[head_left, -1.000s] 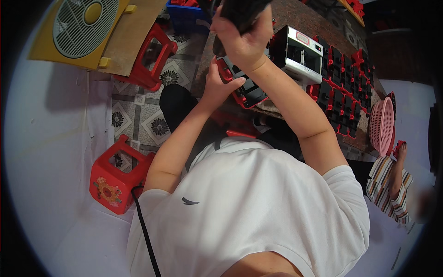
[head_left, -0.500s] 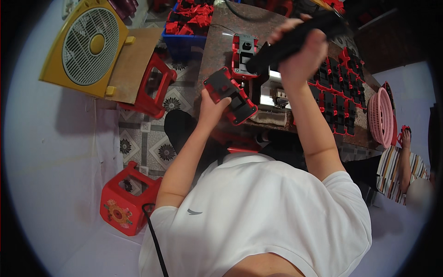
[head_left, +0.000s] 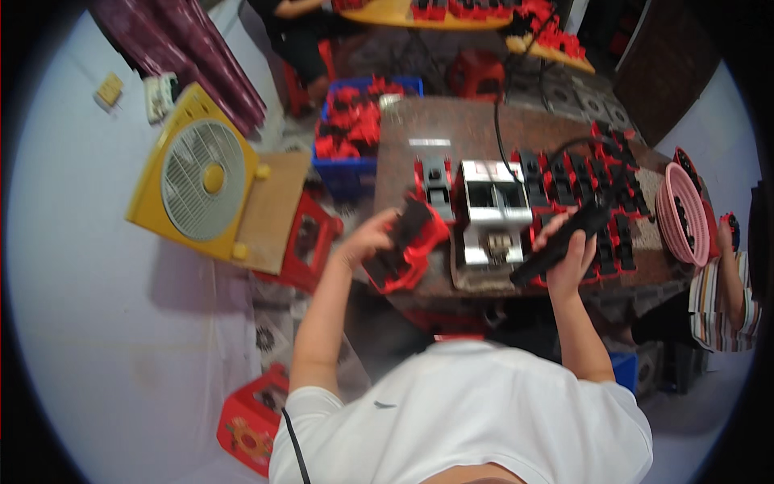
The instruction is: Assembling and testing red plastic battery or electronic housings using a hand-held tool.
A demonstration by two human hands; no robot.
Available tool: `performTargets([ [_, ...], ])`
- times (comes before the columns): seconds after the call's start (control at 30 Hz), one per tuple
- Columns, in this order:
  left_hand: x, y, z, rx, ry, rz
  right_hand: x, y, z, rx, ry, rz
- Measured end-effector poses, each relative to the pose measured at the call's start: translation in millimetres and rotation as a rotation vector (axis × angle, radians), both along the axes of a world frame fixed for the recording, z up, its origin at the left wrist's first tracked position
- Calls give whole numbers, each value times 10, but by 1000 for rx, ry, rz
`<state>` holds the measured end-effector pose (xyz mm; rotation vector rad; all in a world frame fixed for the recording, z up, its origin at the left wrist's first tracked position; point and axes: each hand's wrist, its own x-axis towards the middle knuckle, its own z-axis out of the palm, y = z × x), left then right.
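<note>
My left hand point(head_left: 372, 239) grips a red-and-black plastic housing point(head_left: 409, 244), tilted and blurred, held left of a silver metal fixture point(head_left: 494, 218) at the table's near edge. In my right hand point(head_left: 571, 256) is a long black electric screwdriver point(head_left: 564, 242) with a cable, slanting down toward the fixture's right side; its tip is not distinct. Behind my left hand, another red-and-black housing point(head_left: 436, 189) lies on the table beside the fixture. Several more housings point(head_left: 579, 173) stand in rows to the right, partly hidden by my right hand and the screwdriver.
A blue crate point(head_left: 348, 173) of red parts stands left of the brown stone table point(head_left: 451, 121). Farther left, a yellow fan point(head_left: 193, 173) stands near a red stool point(head_left: 305, 242). Pink baskets point(head_left: 681, 214) are at the right, near a person in a striped shirt point(head_left: 709, 302).
My right hand has lowered the screwdriver from above the table to beside the metal fixture. My left hand has turned the housing. The view has shifted, showing more of the far side.
</note>
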<state>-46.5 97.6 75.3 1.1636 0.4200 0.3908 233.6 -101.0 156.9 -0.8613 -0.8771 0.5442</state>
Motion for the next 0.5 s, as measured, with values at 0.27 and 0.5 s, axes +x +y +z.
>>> performTargets([
  [0.27,215,424,-33,144,170,-331,-65,-302,36,-171,5,-149],
  [0.5,230,449,-59,238,221,-304,-148,-504,-317,-265,-443,-442],
])
